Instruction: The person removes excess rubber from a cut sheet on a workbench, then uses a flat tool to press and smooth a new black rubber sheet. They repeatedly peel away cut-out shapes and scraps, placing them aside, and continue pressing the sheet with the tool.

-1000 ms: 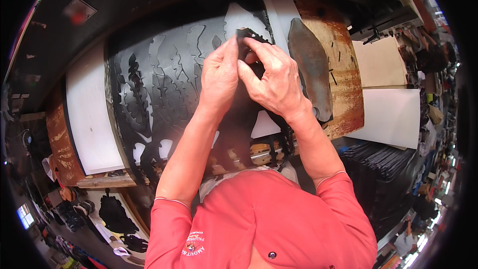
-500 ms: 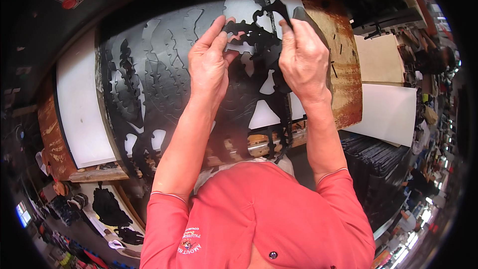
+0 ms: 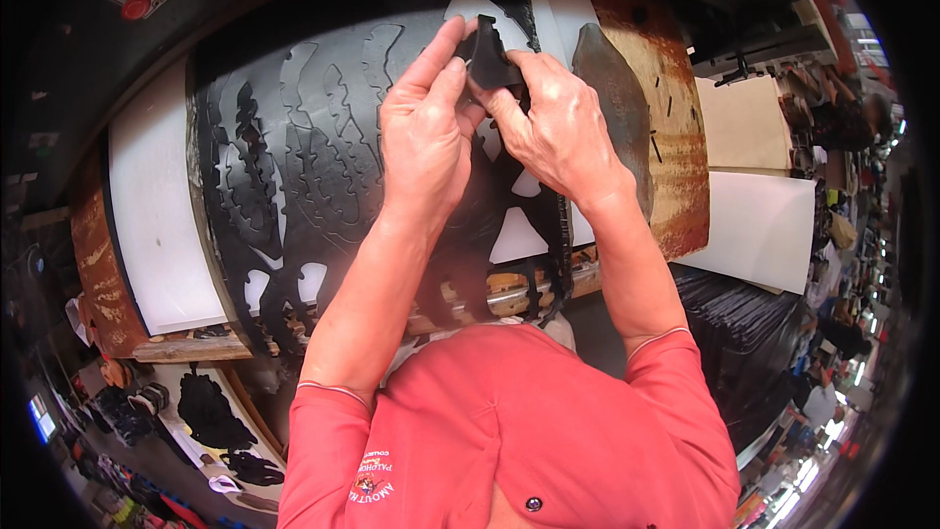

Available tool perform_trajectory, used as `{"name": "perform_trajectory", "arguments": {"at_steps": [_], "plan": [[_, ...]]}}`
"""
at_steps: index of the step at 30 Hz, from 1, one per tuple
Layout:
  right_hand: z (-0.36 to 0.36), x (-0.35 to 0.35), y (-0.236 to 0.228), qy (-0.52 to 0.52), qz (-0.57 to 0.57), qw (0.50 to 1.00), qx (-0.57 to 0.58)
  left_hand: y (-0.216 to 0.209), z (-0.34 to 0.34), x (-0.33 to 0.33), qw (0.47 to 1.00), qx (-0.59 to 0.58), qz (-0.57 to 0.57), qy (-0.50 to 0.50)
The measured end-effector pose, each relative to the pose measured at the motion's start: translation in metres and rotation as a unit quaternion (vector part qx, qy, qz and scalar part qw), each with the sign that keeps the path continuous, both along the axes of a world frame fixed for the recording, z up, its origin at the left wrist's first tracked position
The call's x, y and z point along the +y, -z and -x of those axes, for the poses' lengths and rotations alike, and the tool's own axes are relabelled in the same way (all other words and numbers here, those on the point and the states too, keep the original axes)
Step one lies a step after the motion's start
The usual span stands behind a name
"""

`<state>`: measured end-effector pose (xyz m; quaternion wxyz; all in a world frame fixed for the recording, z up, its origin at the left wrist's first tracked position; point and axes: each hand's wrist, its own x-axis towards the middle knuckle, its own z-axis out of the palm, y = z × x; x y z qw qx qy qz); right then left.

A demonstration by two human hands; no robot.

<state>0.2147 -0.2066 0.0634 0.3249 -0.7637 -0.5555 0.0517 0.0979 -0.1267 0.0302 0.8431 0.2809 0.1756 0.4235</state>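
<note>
A stack of small black cut pieces (image 3: 492, 57), leather-like with curved edges, is held between my two hands above the work surface. My left hand (image 3: 426, 122) grips it from the left, thumb and fingers closed around its side. From the right, my right hand (image 3: 558, 122) pinches the lower right part. My palms and fingers hide some of the pieces. Below lies a large black sheet (image 3: 343, 176) with toothed, curved outlines cut into it and openings that show the white board (image 3: 516, 235) underneath.
A long dark pointed shape (image 3: 612, 108) lies right of my right hand, beside a worn rusty-brown panel (image 3: 676, 137). White boards (image 3: 162, 216) flank the sheet. Black sheets (image 3: 739, 333) are stacked at lower right. A red button (image 3: 135, 7) is at upper left.
My right hand has moved left and down to meet my left hand. The black pieces, spread between the hands before, are now gathered together. The dark pointed shape is more exposed.
</note>
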Motion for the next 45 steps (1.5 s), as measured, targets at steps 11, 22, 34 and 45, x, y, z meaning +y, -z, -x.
{"name": "perform_trajectory", "arguments": {"at_steps": [11, 22, 34, 45], "plan": [[-0.029, -0.019, 0.006, 0.051, 0.009, 0.99, 0.128, 0.014, 0.007, 0.01, 0.994, 0.096, -0.025, -0.036], [-0.2, -0.145, -0.038, 0.217, -0.265, 0.893, 0.292, 0.042, 0.033, 0.096, 0.976, 0.154, 0.023, -0.149], [-0.095, -0.087, -0.055, 0.247, -0.227, 0.939, -0.069, -0.023, -0.021, 0.017, 0.908, 0.29, -0.299, 0.03], [0.055, -0.052, 0.042, -0.202, -0.105, 0.971, -0.073, 0.018, 0.096, -0.047, 0.968, 0.016, 0.218, 0.125]]}}
